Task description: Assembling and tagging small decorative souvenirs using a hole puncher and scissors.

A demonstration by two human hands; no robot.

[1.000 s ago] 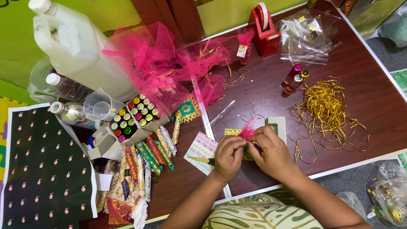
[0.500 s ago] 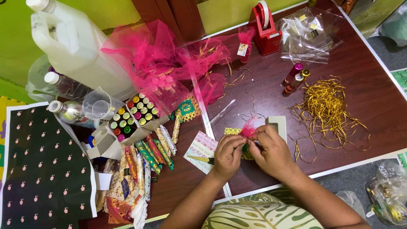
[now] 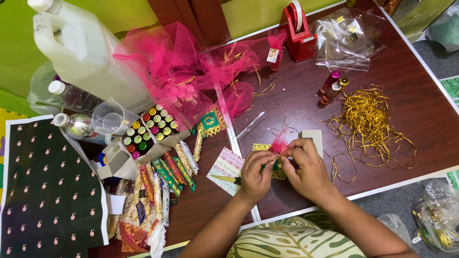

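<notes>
My left hand (image 3: 256,174) and my right hand (image 3: 308,168) are pressed together near the table's front edge. Both pinch a small green and gold pouch (image 3: 276,166) topped with a tuft of pink netting (image 3: 279,143). The pouch is mostly hidden between my fingers. A thin gold thread (image 3: 283,125) loops up from the tuft. A green and gold square (image 3: 260,147) lies just behind my left hand, and a pale card (image 3: 313,137) lies behind my right hand.
A heap of gold thread (image 3: 370,122) lies right. Pink netting (image 3: 179,67), a white jug (image 3: 81,48), a box of small bottles (image 3: 148,129) and wrapped pouches (image 3: 172,167) crowd the left. A red tape dispenser (image 3: 299,31) and clear bags (image 3: 349,36) stand at the back.
</notes>
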